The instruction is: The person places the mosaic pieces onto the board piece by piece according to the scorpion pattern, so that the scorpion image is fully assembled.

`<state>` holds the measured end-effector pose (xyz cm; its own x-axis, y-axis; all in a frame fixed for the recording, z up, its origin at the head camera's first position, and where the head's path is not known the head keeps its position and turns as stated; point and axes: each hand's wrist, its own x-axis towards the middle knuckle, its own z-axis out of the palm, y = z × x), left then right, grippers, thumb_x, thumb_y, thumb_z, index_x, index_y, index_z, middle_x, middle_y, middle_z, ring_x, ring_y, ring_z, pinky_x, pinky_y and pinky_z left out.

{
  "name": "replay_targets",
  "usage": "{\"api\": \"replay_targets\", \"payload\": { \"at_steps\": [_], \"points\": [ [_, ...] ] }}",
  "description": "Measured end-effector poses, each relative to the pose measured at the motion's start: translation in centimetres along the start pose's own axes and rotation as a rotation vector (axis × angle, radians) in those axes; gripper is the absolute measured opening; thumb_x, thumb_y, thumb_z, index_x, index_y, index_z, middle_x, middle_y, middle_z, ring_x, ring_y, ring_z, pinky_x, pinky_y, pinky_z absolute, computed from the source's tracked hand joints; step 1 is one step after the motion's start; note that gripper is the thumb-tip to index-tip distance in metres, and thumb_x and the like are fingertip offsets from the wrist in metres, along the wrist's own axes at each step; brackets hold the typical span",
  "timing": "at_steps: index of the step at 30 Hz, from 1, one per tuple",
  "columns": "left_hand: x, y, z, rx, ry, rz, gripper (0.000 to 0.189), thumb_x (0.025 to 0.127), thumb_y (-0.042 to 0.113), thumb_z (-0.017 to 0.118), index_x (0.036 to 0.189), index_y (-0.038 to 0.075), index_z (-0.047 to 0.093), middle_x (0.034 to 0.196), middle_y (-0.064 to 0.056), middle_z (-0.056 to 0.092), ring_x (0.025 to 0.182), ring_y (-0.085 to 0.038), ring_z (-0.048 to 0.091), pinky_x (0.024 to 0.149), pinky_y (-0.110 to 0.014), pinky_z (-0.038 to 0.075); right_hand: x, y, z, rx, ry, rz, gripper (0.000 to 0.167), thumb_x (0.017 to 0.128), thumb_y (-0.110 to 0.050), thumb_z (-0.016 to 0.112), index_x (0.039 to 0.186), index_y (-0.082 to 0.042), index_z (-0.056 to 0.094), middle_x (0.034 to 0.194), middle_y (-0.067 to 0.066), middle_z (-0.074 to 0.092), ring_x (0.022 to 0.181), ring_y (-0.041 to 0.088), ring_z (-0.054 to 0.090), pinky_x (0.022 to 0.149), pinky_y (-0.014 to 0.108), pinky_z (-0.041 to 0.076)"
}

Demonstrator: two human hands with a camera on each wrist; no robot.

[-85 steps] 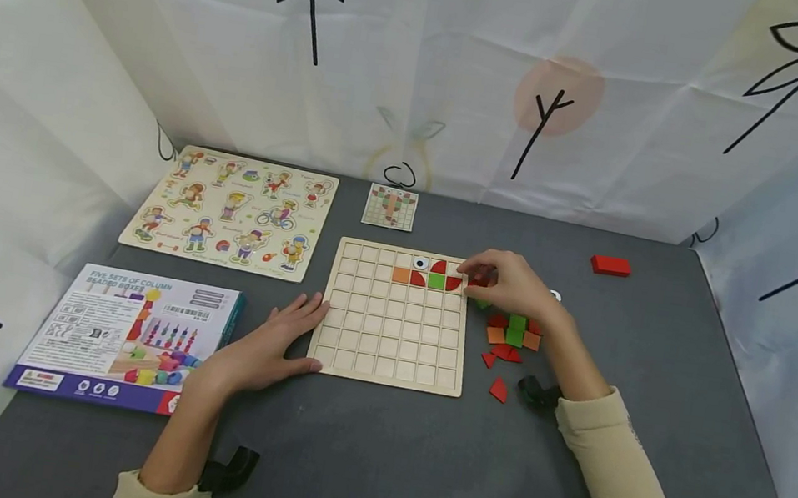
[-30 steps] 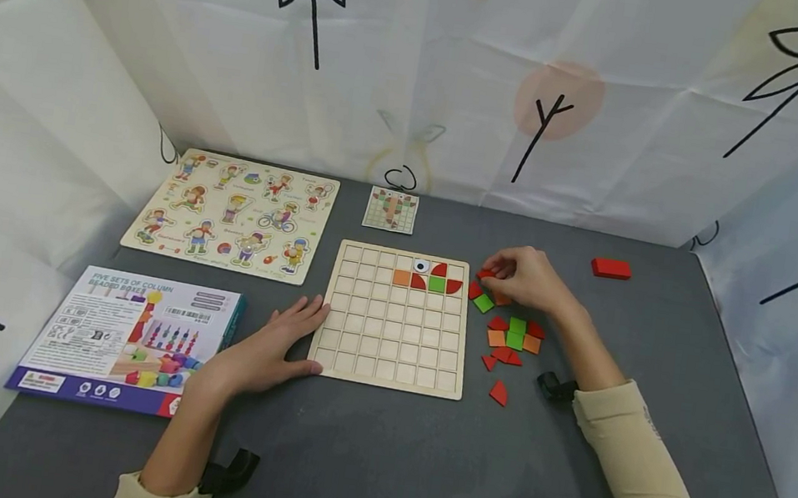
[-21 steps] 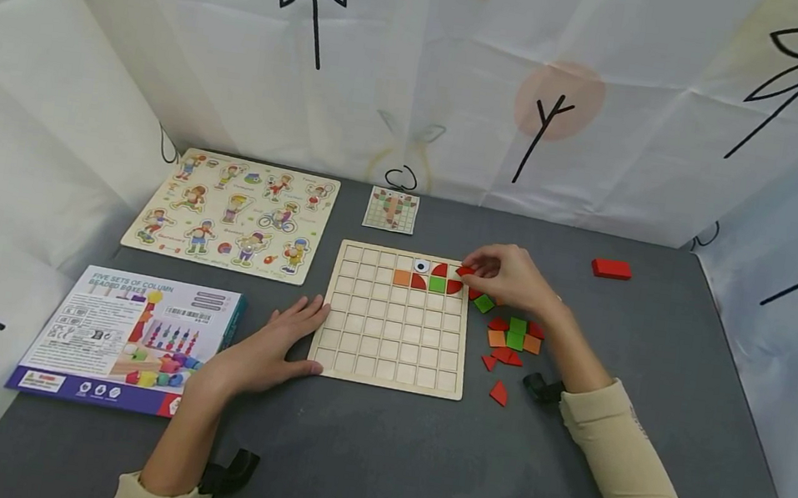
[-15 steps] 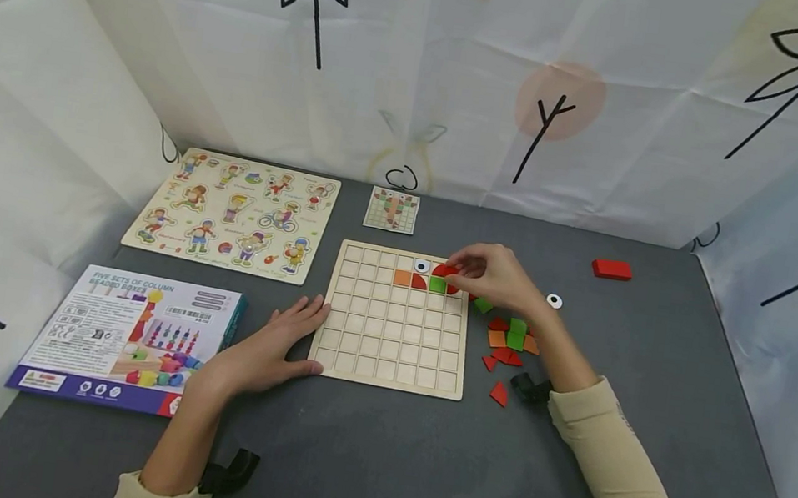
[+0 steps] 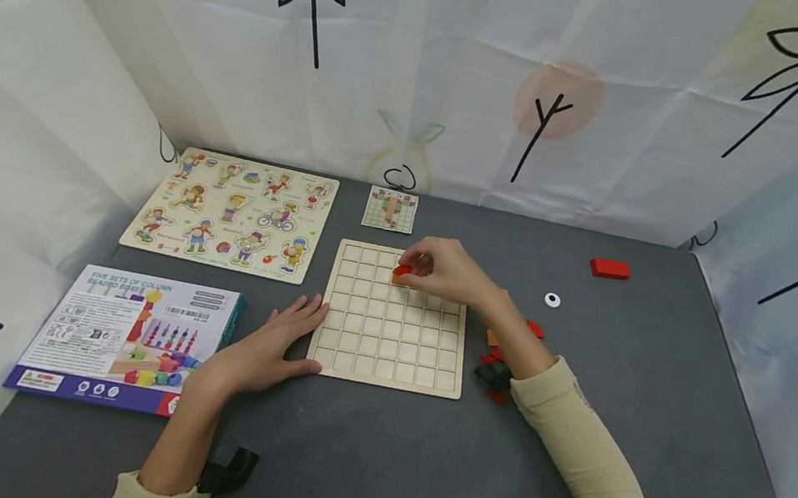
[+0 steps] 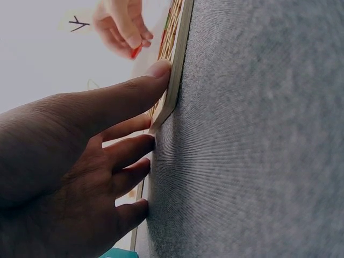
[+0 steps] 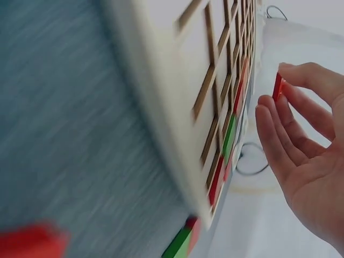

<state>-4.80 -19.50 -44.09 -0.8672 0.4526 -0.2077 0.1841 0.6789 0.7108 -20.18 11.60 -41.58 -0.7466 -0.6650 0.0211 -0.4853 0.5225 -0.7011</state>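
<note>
My right hand [image 5: 449, 272] pinches a small red tile [image 5: 403, 270] between thumb and fingertips, over the upper part of the wooden grid board [image 5: 387, 340]. In the right wrist view the red tile [image 7: 278, 86] is seen edge-on, raised above the board. An orange tile [image 5: 398, 280] sits in the grid just below the held piece; the other placed tiles are hidden behind the hand. My left hand [image 5: 277, 334] lies with extended fingers at the board's left edge. Up close in the left wrist view, the thumb of the left hand [image 6: 80, 145] touches the board's corner.
A small pattern card [image 5: 390, 210] lies behind the board. Loose tiles [image 5: 536, 328] are partly covered by the right forearm, with a white ring-shaped piece [image 5: 552, 300] and a red block [image 5: 610, 268] beyond. At left are a picture puzzle board [image 5: 229, 214] and a boxed set [image 5: 130, 340].
My right hand picked up a red tile from the loose pieces right of the board and carried it left across the top rows. The left hand stayed in place.
</note>
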Motion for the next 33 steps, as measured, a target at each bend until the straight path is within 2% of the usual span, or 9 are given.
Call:
{"api": "replay_targets", "payload": {
  "at_steps": [5,8,11,15,21,33],
  "points": [
    [0.3,-2.0,0.7,-0.024,0.022,0.047,0.095,0.099,0.045,0.078,0.173,0.013,0.028,0.183,-0.018,0.018,0.172,-0.043,0.005,0.129,-0.081,0.006,1.7,-1.3,0.9,-0.103,-0.05,-0.013,0.019,0.096,-0.015,0.083,0.112,-0.004,0.081,0.106,0.011,0.08,0.093,0.022,0.078,0.086,0.035,0.065],
    [0.5,-2.7,1.0,-0.01,0.027,0.05,0.096,0.099,0.049,0.078,0.174,0.016,0.028,0.183,-0.015,0.019,0.172,-0.042,0.006,0.128,-0.081,0.008,2.5,-1.5,1.4,-0.181,-0.081,-0.015,0.016,0.099,-0.015,0.079,0.112,-0.005,0.081,0.108,0.011,0.08,0.095,0.022,0.077,0.087,0.035,0.064],
    [0.5,-2.8,1.0,-0.006,0.029,0.05,0.096,0.098,0.049,0.078,0.174,0.017,0.028,0.183,-0.015,0.019,0.172,-0.042,0.006,0.129,-0.081,0.008,3.0,-1.5,1.8,-0.219,-0.102,-0.013,0.015,0.099,-0.011,0.076,0.112,-0.004,0.081,0.108,0.012,0.079,0.096,0.024,0.075,0.087,0.035,0.063],
    [0.2,-1.3,0.4,-0.02,0.016,0.029,0.097,0.098,0.043,0.081,0.173,0.012,0.028,0.182,-0.018,0.018,0.171,-0.045,0.006,0.128,-0.082,0.006,3.1,-1.6,1.9,-0.23,-0.115,-0.014,0.016,0.098,-0.008,0.074,0.112,-0.002,0.081,0.107,0.014,0.078,0.095,0.025,0.073,0.085,0.036,0.062],
    [-0.2,1.0,-0.5,-0.004,-0.017,-0.038,0.091,0.1,0.029,0.079,0.172,0.004,0.028,0.181,-0.022,0.017,0.17,-0.049,0.007,0.13,-0.08,0.006,3.2,-1.6,2.1,-0.21,-0.118,-0.018,0.018,0.099,-0.011,0.078,0.115,-0.003,0.082,0.11,0.014,0.076,0.098,0.026,0.072,0.086,0.037,0.061],
    [-0.1,1.1,-0.4,0.021,-0.027,-0.048,0.09,0.102,0.028,0.078,0.171,0.003,0.028,0.181,-0.022,0.017,0.17,-0.049,0.007,0.131,-0.079,0.008,2.5,-1.7,1.9,-0.179,-0.109,-0.029,0.022,0.098,-0.009,0.079,0.118,-0.002,0.082,0.115,0.016,0.075,0.104,0.028,0.075,0.092,0.039,0.063]
  ]
}}
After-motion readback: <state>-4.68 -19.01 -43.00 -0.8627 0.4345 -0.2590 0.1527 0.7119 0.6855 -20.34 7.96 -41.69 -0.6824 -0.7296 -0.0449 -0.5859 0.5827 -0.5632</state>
